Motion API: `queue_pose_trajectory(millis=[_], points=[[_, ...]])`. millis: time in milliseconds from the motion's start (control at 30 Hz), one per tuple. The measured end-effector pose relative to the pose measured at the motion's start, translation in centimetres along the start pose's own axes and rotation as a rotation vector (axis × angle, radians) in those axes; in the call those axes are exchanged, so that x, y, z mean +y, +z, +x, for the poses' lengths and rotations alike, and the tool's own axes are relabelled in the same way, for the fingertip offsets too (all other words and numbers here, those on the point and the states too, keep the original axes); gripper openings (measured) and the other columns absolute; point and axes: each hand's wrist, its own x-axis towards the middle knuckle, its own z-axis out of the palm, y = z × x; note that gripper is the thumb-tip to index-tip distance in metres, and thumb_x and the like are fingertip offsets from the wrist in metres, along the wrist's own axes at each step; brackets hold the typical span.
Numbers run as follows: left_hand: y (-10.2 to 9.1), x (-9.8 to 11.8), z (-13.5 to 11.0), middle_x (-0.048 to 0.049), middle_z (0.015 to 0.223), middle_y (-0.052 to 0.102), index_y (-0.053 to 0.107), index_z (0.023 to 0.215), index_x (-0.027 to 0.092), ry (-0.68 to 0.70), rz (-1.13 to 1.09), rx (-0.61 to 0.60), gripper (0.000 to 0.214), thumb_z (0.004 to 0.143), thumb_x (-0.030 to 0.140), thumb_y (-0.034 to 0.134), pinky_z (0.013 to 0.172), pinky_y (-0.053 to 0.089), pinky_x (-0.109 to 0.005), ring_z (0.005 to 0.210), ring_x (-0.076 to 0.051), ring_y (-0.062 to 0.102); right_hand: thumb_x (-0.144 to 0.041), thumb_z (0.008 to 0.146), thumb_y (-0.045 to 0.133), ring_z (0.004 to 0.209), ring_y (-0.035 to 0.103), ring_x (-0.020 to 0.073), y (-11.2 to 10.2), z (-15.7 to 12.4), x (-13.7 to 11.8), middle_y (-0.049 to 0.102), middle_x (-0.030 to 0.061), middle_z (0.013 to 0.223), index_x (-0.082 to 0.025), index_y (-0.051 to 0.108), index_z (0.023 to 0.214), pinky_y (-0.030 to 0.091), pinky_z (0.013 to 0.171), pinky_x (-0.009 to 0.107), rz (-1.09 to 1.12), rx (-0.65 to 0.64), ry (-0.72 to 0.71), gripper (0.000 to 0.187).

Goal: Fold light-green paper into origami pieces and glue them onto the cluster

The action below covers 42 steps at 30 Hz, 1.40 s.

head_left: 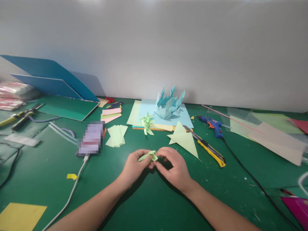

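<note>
Between my two hands is a small folded piece of pale green paper (153, 155), held just above the green tabletop. My left hand (137, 163) pinches it between thumb and fingers from the left. At its right end, the thumb and index finger of my right hand (173, 165) close on its edge. Beyond the hands sits a cluster of folded green paper (147, 122). To its right a light blue folded paper piece with upright points (168, 106) stands on stacked paper sheets (137, 110). Pale green paper slips (117, 135) lie to the left.
Right of my hands are pale green paper triangles (184, 141), a yellow utility knife (211, 152) and a blue glue gun (214, 125) with a black cord. On the left lie a phone (91, 139) on a white cable (74, 189), pliers (22, 118) and blue boards (55, 80).
</note>
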Motion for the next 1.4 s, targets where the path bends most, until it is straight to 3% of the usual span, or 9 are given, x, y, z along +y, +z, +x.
queue_pose_trajectory(millis=[133, 333, 533, 767, 967, 1167, 1400], points=[[0.0, -0.1, 0.0, 0.0015, 0.058, 0.064, 0.065, 0.080, 0.014, 0.017, 0.035, 0.038, 0.020, 0.069, 0.031, 0.067, 0.060, 0.050, -0.024, 0.054, -0.012, 0.060, -0.020, 0.083, 0.056, 0.084, 0.059, 0.0198, -0.2, 0.1, -0.2, 0.064, 0.0055, 0.088, -0.023, 0.059, 0.087, 0.049, 0.073, 0.032, -0.034, 0.002, -0.029, 0.006], [-0.4, -0.4, 0.3, -0.0022, 0.073, 0.070, 0.069, 0.086, 0.016, 0.152, 0.165, 0.089, 0.023, 0.070, 0.030, 0.062, 0.058, 0.051, -0.025, 0.054, -0.013, 0.061, -0.025, 0.084, 0.057, 0.084, 0.059, 0.0205, 0.0, 0.0, -0.3, 0.064, 0.0067, 0.090, -0.022, 0.060, 0.090, 0.048, 0.074, 0.033, -0.127, 0.024, -0.070, 0.007], [-0.5, -0.4, 0.2, -0.0041, 0.073, 0.071, 0.070, 0.090, 0.014, 0.161, 0.198, 0.098, 0.028, 0.071, 0.032, 0.060, 0.059, 0.053, -0.026, 0.054, -0.015, 0.062, -0.022, 0.085, 0.056, 0.082, 0.057, 0.0191, 0.1, 0.1, -0.2, 0.064, 0.0062, 0.088, -0.019, 0.061, 0.091, 0.047, 0.072, 0.031, -0.159, 0.033, -0.142, 0.008], [-0.5, -0.6, 0.2, -0.0060, 0.086, 0.071, 0.068, 0.102, 0.014, 0.176, 0.211, 0.066, 0.033, 0.074, 0.027, 0.055, 0.058, 0.053, -0.025, 0.053, -0.012, 0.061, -0.024, 0.088, 0.054, 0.085, 0.055, 0.0215, -0.1, 0.0, -0.3, 0.064, 0.0086, 0.095, -0.018, 0.064, 0.096, 0.045, 0.074, 0.035, -0.390, 0.020, -0.263, 0.015], [-0.7, -0.9, 0.3, -0.0062, 0.088, 0.071, 0.067, 0.100, 0.014, 0.198, 0.267, 0.068, 0.030, 0.075, 0.024, 0.053, 0.060, 0.053, -0.025, 0.055, -0.012, 0.061, -0.022, 0.088, 0.051, 0.087, 0.054, 0.0223, -0.3, 0.2, -0.9, 0.065, 0.0084, 0.097, -0.020, 0.066, 0.095, 0.042, 0.077, 0.037, -0.517, 0.049, -0.348, 0.016], [-0.8, -1.1, 0.3, -0.0054, 0.091, 0.070, 0.066, 0.100, 0.015, 0.203, 0.239, 0.073, 0.027, 0.076, 0.025, 0.054, 0.066, 0.054, -0.026, 0.064, -0.014, 0.065, -0.022, 0.086, 0.052, 0.093, 0.053, 0.0229, -0.1, 0.0, -1.0, 0.063, 0.0088, 0.103, -0.020, 0.065, 0.099, 0.042, 0.082, 0.039, -0.405, -0.001, -0.260, 0.019], [-0.5, -0.5, 0.5, -0.0027, 0.082, 0.069, 0.066, 0.092, 0.015, 0.083, -0.050, 0.036, 0.026, 0.069, 0.027, 0.064, 0.063, 0.055, -0.025, 0.061, -0.013, 0.064, -0.019, 0.084, 0.050, 0.097, 0.053, 0.0235, 0.0, -0.1, -0.4, 0.058, 0.0084, 0.105, -0.024, 0.063, 0.103, 0.044, 0.084, 0.042, -0.268, -0.039, -0.167, 0.024]])
